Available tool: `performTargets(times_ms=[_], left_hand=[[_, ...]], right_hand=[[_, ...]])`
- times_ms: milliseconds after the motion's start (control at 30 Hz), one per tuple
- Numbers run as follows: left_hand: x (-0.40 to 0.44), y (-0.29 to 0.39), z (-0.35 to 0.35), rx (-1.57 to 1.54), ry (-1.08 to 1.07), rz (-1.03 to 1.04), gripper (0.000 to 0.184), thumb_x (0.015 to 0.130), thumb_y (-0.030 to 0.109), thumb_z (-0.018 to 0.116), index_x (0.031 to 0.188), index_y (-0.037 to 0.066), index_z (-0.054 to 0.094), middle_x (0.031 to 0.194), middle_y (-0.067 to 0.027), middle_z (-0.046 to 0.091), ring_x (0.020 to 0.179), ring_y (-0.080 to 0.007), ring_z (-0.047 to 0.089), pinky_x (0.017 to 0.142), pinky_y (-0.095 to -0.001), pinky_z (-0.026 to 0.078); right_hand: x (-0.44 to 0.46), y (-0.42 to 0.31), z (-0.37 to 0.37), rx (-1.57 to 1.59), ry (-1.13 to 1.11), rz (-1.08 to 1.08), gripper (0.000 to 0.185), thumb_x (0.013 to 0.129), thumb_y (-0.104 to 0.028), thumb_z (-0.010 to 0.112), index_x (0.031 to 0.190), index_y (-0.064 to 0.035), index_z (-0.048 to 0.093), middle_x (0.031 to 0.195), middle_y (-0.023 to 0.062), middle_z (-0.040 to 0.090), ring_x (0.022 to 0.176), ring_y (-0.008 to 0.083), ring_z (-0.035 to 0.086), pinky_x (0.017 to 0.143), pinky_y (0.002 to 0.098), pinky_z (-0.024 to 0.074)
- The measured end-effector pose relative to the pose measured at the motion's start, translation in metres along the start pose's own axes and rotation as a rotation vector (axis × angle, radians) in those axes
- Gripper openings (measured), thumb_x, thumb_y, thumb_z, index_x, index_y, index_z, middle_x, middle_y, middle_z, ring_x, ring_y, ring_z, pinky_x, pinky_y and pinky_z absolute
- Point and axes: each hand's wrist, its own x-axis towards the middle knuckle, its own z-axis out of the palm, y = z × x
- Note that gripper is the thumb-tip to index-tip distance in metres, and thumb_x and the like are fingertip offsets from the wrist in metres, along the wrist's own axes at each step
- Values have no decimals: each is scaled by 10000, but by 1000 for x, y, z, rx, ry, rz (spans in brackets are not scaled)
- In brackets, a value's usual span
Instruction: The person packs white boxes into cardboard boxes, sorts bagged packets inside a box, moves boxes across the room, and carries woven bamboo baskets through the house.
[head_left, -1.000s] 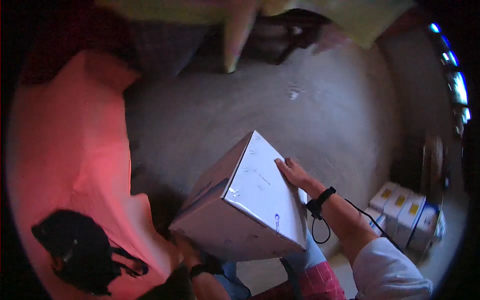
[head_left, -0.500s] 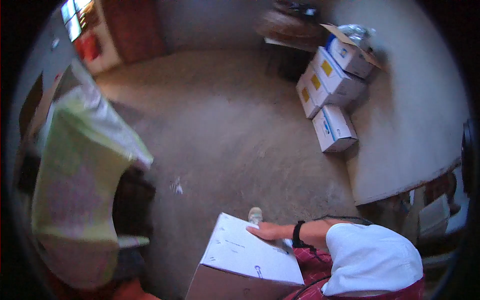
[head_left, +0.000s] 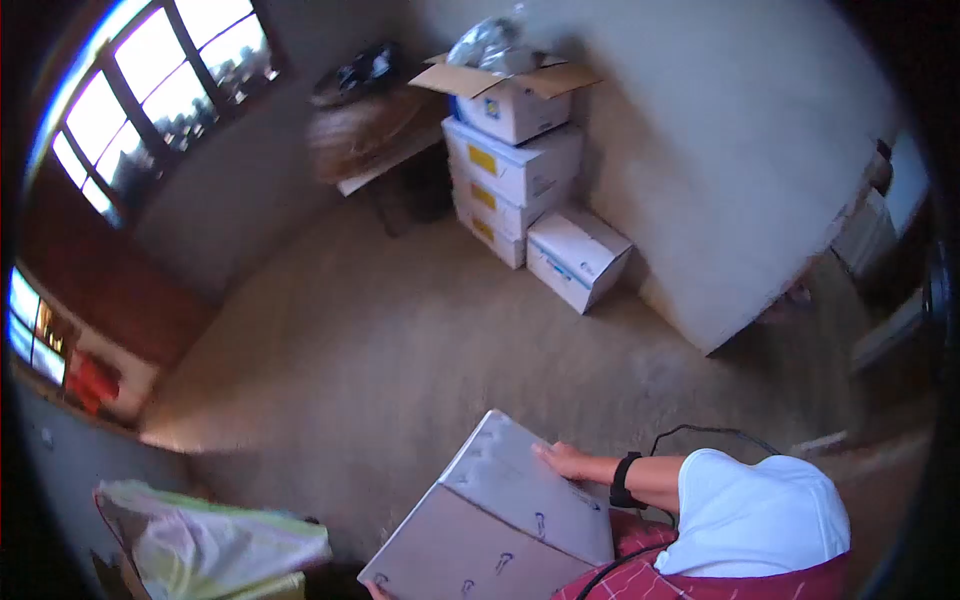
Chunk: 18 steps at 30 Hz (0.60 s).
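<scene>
A closed white cardboard box (head_left: 485, 510) with small dark printed marks is held tilted in front of my body. My right hand (head_left: 567, 461), a black band on its wrist, lies against the box's far right edge with the fingers over it. At the lower left corner of the box, only a few fingers of my left hand (head_left: 376, 591) show at the frame's bottom edge, gripping it from the side; the rest is hidden.
Several white boxes (head_left: 512, 160) with yellow labels are stacked by the wall, an open one on top. One box (head_left: 580, 255) sits on the floor beside them. A patterned cloth (head_left: 215, 545) covers something at lower left. A wall corner (head_left: 710, 345) juts out at right.
My view has turned right, so the stacked boxes appear further left and the cloth lower. The held box stays in my hands, and left fingers now show at its lower corner.
</scene>
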Motion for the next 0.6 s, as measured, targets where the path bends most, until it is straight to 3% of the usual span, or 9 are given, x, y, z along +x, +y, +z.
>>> performTargets(times_ms=[33,100,233,300,333,400,500,567,600], left_hand=[[14,15,30,36,-48,-3,572,875,476,401,1222,23,435,1172,-104,503,1042,-269,498,881,-412,390],[44,46,119,153,-185,-12,567,874,471,410,1214,19,448,1158,-106,519,1028,-269,513,870,-412,404],[97,72,280,310,-485,-108,638,847,518,429,1271,42,392,1256,-140,438,1121,-268,446,940,-406,339],[126,75,367,513,-323,-10,553,827,475,510,1098,-6,536,938,-100,580,787,-208,567,653,-342,459],[143,68,396,510,-384,-24,553,827,475,510,1098,-6,536,938,-100,580,787,-208,567,653,-342,459],[159,61,479,597,-509,75,527,807,497,534,988,7,593,751,-46,553,585,-137,503,479,-281,386],[147,49,607,934,-517,133,510,807,497,532,910,4,615,669,-19,519,518,-106,453,431,-264,333],[176,37,663,1140,-706,136,521,805,497,533,819,-15,629,667,-40,528,541,-120,476,449,-279,360],[148,27,708,1165,-760,178,539,798,498,541,806,-34,627,667,-51,535,541,-131,481,454,-285,368]], right_hand=[[22,12,-25,38,16,2,716,838,-620,285,925,10,613,807,202,618,756,306,613,721,403,464],[51,10,-94,205,146,167,763,808,-652,294,1005,24,591,979,229,590,947,353,559,852,412,400],[64,5,-157,294,475,271,749,822,-636,280,1070,12,564,1032,268,560,1009,369,529,918,409,351],[88,35,-175,418,510,236,704,871,-573,244,1031,21,586,976,217,587,971,300,542,876,389,374],[89,36,-180,430,576,206,694,885,-555,232,1033,23,587,976,207,591,973,282,540,878,379,371],[94,43,-192,455,685,201,691,897,-545,223,1045,27,582,982,195,594,974,269,536,879,370,370],[95,34,-241,673,781,336,668,908,-518,225,1117,43,521,1035,206,571,1020,297,510,899,372,358],[92,37,-224,902,803,470,645,921,-485,225,1177,56,466,1083,219,547,1067,320,485,920,373,346],[106,52,-230,1067,889,314,625,925,-471,230,1183,45,468,1099,196,545,1058,298,490,916,363,353]])
